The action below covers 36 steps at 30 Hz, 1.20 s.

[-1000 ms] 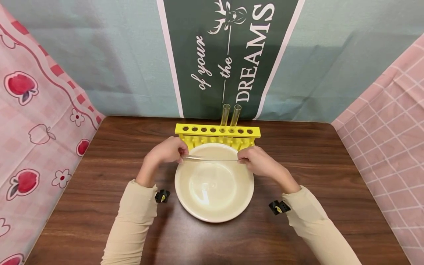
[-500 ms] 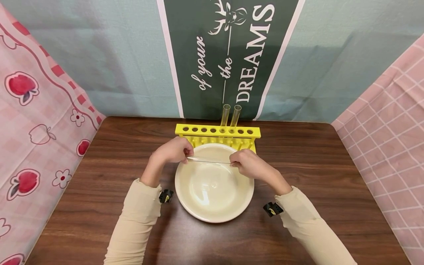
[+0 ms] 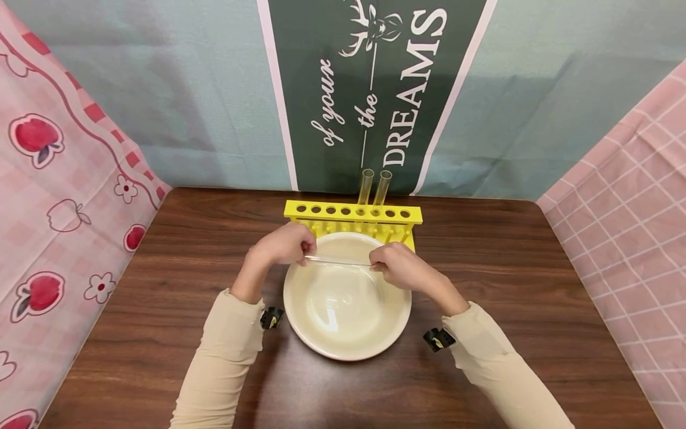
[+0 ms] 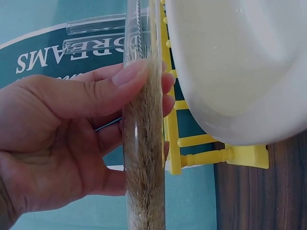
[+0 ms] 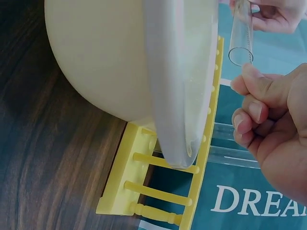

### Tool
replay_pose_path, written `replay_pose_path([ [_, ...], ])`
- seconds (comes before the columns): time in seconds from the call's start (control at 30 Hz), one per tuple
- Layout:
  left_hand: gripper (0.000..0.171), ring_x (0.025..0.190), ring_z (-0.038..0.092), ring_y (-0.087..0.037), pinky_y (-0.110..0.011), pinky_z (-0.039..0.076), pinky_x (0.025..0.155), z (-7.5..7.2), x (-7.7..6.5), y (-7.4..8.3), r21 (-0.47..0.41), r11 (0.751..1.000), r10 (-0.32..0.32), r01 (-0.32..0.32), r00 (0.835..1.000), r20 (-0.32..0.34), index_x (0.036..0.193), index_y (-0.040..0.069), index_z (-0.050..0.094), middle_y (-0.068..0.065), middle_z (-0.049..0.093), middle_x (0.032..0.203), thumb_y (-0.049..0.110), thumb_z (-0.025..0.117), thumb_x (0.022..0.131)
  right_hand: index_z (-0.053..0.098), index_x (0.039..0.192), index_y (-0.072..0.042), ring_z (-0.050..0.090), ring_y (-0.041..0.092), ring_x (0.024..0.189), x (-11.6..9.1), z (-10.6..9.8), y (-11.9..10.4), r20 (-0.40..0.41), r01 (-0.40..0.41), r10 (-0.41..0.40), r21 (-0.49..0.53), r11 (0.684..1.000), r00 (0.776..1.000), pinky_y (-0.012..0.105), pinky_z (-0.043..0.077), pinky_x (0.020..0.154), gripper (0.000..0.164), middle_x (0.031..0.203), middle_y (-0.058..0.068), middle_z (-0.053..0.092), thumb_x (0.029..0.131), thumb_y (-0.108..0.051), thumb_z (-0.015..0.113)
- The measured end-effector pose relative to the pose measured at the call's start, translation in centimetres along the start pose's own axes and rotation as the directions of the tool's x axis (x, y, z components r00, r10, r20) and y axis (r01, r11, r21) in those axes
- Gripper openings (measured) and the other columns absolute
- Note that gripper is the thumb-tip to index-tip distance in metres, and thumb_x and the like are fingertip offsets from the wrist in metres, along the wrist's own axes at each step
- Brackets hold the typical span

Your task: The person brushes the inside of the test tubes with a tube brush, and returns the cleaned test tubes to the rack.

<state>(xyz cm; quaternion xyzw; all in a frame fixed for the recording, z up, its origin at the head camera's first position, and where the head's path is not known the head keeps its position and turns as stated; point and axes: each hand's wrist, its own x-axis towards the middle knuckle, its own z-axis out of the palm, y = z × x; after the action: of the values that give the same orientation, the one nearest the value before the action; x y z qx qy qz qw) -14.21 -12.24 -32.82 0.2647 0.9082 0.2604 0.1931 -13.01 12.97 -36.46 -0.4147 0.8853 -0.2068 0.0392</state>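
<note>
My left hand grips a clear glass test tube, held roughly level above the cream basin. Inside the tube sits the bristle head of a test tube brush, brownish and filling the glass near my fingers. My right hand pinches the brush's thin wire handle right beside the tube's open mouth. In the right wrist view the wire runs into that mouth, and part of my left hand shows beyond it.
Behind the basin stands a yellow test tube rack with two clear tubes upright in it. The wooden table meets a hanging cloth backdrop at its far edge, with pink cloths at both sides.
My right hand has moved left, towards my left hand, so less of the length between them shows. My left hand has shifted slightly right. Basin and rack have stayed put.
</note>
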Motion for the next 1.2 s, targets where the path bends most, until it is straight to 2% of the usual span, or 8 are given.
replay_pose_path([
  [0.2,0.025,0.060,0.030,-0.013,-0.025,0.030,0.057,0.1,-0.1,-0.1,0.012,1.000,-0.022,0.022,1.000,0.014,0.063,0.005,0.053,0.001,0.030,0.059,-0.013,0.069,0.069,0.054,0.063,-0.007,0.036,0.009,0.056,-0.1,0.5,0.5,-0.008,-0.013,0.013,0.087,0.996,1.000,0.023,0.034,0.054,0.024,0.058,-0.005,0.044,0.082,0.005,0.060],
  [0.37,0.017,0.064,0.040,-0.015,-0.026,0.036,0.061,0.3,-0.1,-0.1,0.010,0.997,-0.081,0.080,0.997,0.014,0.072,0.005,0.061,0.000,0.044,0.063,-0.009,0.071,0.070,0.061,0.068,-0.009,0.043,0.010,0.057,-0.3,0.2,0.8,0.015,-0.090,0.089,0.218,0.972,0.996,0.024,0.039,0.054,0.018,0.062,-0.004,0.055,0.083,0.000,0.062],
  [0.5,0.016,0.066,0.045,-0.016,-0.027,0.039,0.064,0.5,-0.1,-0.1,0.005,0.995,-0.100,0.100,0.995,0.003,0.075,0.004,0.063,-0.001,0.050,0.065,-0.008,0.072,0.070,0.064,0.069,-0.009,0.043,0.012,0.058,-0.4,-0.2,1.0,0.043,-0.177,0.172,0.318,0.932,0.984,0.026,0.038,0.054,0.016,0.063,0.002,0.057,0.084,-0.002,0.062],
  [0.6,0.016,0.066,0.045,-0.015,-0.027,0.039,0.064,0.7,-0.1,-0.1,0.004,0.995,-0.101,0.101,0.995,-0.013,0.075,0.004,0.063,0.000,0.049,0.065,-0.007,0.072,0.069,0.064,0.068,-0.008,0.042,0.013,0.058,-0.5,-0.3,1.1,0.055,-0.225,0.220,0.376,0.899,0.974,0.026,0.035,0.054,0.018,0.061,0.003,0.054,0.085,-0.002,0.061],
  [0.9,0.017,0.066,0.046,-0.015,-0.025,0.039,0.061,1.2,-0.1,-0.3,0.009,0.994,-0.109,0.110,0.993,-0.044,0.075,0.005,0.063,0.001,0.051,0.065,-0.007,0.072,0.068,0.060,0.068,0.000,0.039,0.015,0.057,-0.4,0.0,1.8,0.136,-0.306,0.276,0.486,0.818,0.952,0.026,0.032,0.053,0.018,0.056,0.000,0.043,0.086,-0.002,0.059],
  [1.03,0.019,0.066,0.045,-0.015,-0.025,0.038,0.061,1.4,-0.1,-0.2,0.002,0.993,-0.115,0.115,0.992,-0.057,0.073,0.006,0.062,0.001,0.049,0.063,-0.009,0.071,0.067,0.059,0.069,0.004,0.032,0.012,0.047,-0.4,0.0,2.0,0.190,-0.368,0.316,0.536,0.760,0.929,0.025,0.026,0.046,0.017,0.050,-0.003,0.035,0.085,-0.001,0.059],
  [1.2,0.021,0.069,0.044,-0.018,-0.028,0.036,0.063,1.6,-0.1,0.2,0.052,0.993,-0.105,0.109,0.991,-0.078,0.072,0.006,0.059,0.000,0.045,0.064,-0.010,0.070,0.066,0.058,0.069,0.006,0.029,0.011,0.042,-0.6,-0.1,2.3,0.229,-0.409,0.341,0.585,0.700,0.912,0.023,0.023,0.043,0.018,0.048,-0.003,0.033,0.086,-0.001,0.058],
])
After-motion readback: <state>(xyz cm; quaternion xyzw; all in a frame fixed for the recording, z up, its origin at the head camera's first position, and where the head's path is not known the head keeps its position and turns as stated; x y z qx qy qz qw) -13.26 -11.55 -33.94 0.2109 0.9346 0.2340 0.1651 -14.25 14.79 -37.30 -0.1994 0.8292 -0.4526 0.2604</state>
